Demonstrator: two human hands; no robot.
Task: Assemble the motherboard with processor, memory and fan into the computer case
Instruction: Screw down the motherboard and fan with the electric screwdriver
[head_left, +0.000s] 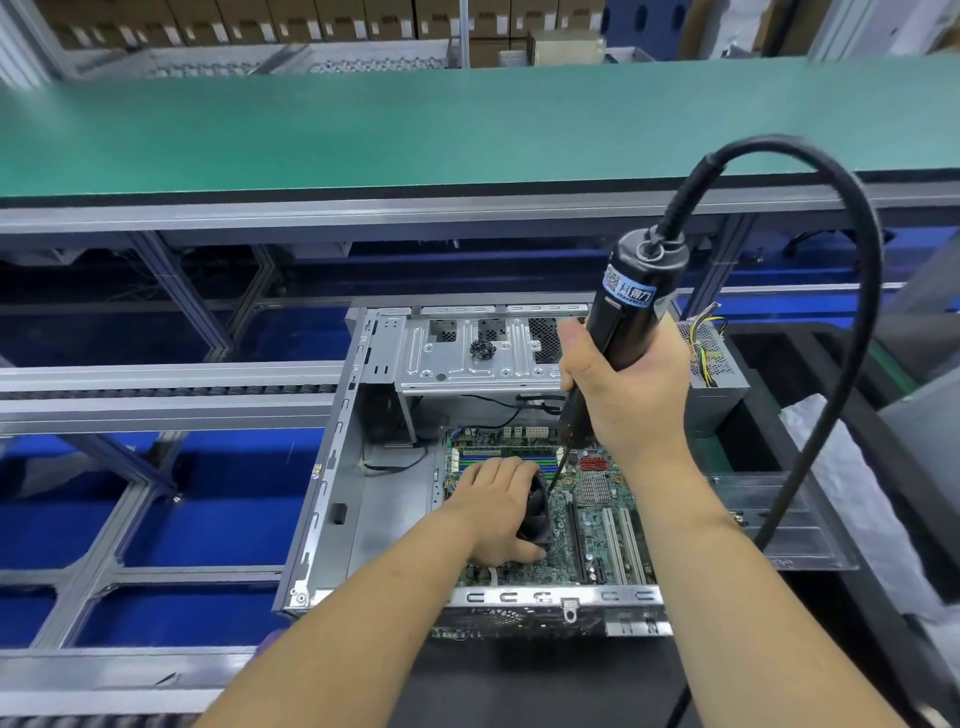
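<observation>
An open grey computer case (332, 499) lies on its side before me. Inside it sits the green motherboard (597, 525) with memory slots at its far edge. My left hand (498, 514) lies over the black fan (537, 512), fingers wrapped round its top and side. My right hand (623, 395) grips a black electric screwdriver (631, 306) held upright. Its bit (558, 470) points down at the board beside the fan's far right corner. The processor is hidden under the fan.
A thick black cable (852, 291) loops from the screwdriver's top round to the right. A small pile of dark screws (482, 349) rests on the case's drive bracket. The power supply (719, 364) with coloured wires sits at the far right. A green conveyor belt (415, 124) runs behind.
</observation>
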